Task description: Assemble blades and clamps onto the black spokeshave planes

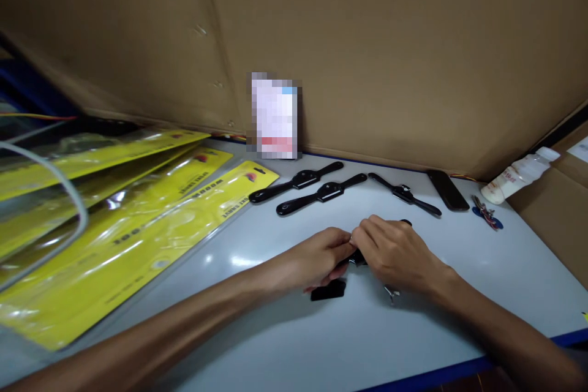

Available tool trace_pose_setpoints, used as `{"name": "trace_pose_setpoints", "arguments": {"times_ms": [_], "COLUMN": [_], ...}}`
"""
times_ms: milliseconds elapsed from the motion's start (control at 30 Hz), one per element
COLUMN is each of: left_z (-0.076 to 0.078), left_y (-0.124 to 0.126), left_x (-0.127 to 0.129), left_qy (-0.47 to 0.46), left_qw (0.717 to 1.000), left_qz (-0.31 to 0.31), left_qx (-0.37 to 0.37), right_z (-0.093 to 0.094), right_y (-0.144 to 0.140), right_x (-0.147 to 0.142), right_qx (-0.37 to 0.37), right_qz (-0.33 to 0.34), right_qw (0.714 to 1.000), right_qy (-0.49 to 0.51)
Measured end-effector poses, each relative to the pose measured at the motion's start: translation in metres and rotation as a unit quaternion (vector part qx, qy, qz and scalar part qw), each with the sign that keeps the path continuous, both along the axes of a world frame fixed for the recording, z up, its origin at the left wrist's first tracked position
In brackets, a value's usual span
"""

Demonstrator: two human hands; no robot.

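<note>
Both hands meet over a black spokeshave-like tool (327,290) lying on the pale table (257,331). My left hand (321,257) grips its near end, whose black handle sticks out below the fingers. My right hand (395,252) covers the far half; the tip of the other handle (406,222) peeks out behind it. A small metal screw (392,295) lies on the table just under my right wrist. Three more black tools of the same kind (296,182) (321,193) (405,194) lie in a row behind the hands.
Yellow blister packs in clear plastic (138,226) are stacked at the left. A cardboard wall (367,43) closes the back, with a small card (274,116) leaning on it. A dark flat case (448,190), keys (486,213) and a white bottle (519,176) lie at the right.
</note>
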State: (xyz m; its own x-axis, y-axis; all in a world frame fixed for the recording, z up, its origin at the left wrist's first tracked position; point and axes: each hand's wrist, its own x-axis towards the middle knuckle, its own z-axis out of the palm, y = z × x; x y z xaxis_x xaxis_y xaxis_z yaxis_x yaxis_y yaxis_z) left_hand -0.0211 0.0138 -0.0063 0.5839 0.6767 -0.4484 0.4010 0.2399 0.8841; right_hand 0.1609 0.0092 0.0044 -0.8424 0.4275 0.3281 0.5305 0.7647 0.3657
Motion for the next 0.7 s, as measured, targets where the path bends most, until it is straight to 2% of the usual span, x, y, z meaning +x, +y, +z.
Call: {"name": "trace_pose_setpoints", "arguments": {"times_ms": [167,400,600,700], "left_z": [0.000,-0.001,-0.003,-0.002], "left_y": [0.001,0.003,0.003,0.002], "left_x": [-0.001,-0.003,-0.003,-0.004], "left_qy": [-0.006,-0.023,-0.009,-0.007], "left_qw": [1.000,1.000,1.000,1.000], "left_qz": [0.013,-0.003,-0.014,-0.018], "left_qx": [-0.005,-0.019,-0.017,-0.017], "right_z": [-0.008,-0.018,-0.021,-0.019], "right_y": [0.003,0.007,0.005,0.005], "right_x": [-0.001,0.002,-0.002,-0.001], "right_qx": [-0.009,0.004,-0.099,-0.146], "right_qz": [-0.017,0.039,0.017,0.026], "right_qw": [0.998,0.993,0.979,0.970], "right_qy": [0.058,0.111,0.177,0.192]}}
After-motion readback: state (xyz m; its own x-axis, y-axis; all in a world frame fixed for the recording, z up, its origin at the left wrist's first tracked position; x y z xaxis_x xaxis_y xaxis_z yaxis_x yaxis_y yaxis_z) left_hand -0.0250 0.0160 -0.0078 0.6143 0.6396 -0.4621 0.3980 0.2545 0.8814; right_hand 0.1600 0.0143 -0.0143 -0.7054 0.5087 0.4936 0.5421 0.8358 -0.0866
